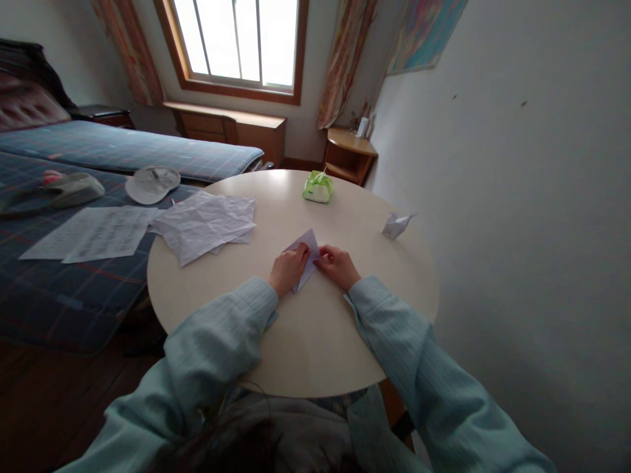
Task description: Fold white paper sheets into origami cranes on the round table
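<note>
A small folded sheet of white paper [308,244] lies on the round cream table [305,341], pointing away from me. My left hand [288,269] rests on its left side with fingers curled and pressed down on it. My right hand [336,264] presses its right edge, fingertips pinched together on the paper. Both arms wear pale blue sleeves.
A pile of crumpled white sheets [207,223] lies on the table's left. A green tissue pack [318,187] sits at the far edge, a folded paper figure [396,225] at the right by the wall. A bed [73,197] with printed papers stands left.
</note>
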`<state>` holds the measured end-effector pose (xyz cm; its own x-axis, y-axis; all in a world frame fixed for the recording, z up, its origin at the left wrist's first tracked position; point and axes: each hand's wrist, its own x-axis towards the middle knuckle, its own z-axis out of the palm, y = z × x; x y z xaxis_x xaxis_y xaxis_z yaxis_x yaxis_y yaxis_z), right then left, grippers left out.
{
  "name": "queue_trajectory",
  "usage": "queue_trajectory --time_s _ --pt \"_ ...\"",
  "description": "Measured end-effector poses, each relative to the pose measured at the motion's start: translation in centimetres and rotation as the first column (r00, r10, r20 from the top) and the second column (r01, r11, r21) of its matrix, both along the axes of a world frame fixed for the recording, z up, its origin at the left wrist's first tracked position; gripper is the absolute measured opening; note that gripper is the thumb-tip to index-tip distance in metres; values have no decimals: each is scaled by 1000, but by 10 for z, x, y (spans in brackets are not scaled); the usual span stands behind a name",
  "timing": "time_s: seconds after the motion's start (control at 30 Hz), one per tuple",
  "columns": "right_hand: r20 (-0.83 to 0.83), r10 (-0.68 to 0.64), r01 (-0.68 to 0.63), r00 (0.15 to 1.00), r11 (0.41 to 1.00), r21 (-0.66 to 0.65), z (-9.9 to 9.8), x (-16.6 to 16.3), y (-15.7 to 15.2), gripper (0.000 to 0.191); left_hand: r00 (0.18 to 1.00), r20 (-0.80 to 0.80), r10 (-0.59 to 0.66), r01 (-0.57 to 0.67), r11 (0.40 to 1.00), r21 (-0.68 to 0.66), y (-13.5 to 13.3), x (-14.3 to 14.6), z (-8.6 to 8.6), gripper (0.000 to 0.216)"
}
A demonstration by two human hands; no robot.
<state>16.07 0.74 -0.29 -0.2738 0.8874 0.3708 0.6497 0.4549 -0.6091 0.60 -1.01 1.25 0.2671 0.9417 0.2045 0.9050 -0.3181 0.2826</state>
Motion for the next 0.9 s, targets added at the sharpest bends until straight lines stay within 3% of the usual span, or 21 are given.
queue_trajectory --time_s 0.9 --pt "-34 -8 7 999 999 -32 -2 0 3 17 999 6 -48 48 998 31 1 -2 -3 22"
